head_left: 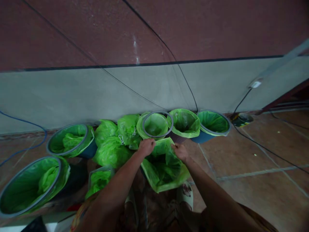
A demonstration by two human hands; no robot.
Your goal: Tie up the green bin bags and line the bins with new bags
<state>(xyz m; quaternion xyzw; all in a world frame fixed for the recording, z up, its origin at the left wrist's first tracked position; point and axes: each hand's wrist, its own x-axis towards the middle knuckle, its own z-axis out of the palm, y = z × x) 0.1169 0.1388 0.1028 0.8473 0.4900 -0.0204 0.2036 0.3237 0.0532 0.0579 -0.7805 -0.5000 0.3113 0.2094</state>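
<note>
My left hand (146, 147) is closed on the far left edge of a green bin liner (158, 184). On the far right edge of the same liner, my right hand (180, 151) is closed too. The liner hangs wide open between them, its mouth facing up, just in front of my feet. Whatever lies below it is mostly hidden. Right behind my hands stands a bin lined in pale green (154, 125), with a loose grey ring (172, 120) resting askew on top. Another lined bin (184, 120) adjoins it on the right.
Filled green bags (112, 151), some tied, lie left of my hands. Lined bins (70, 140) (29, 185) and a smaller lined container (100, 180) stand farther left. A blue lined bin (213, 122) and a small can (242, 119) are along the wall. A black cable (267, 149) crosses the tiles.
</note>
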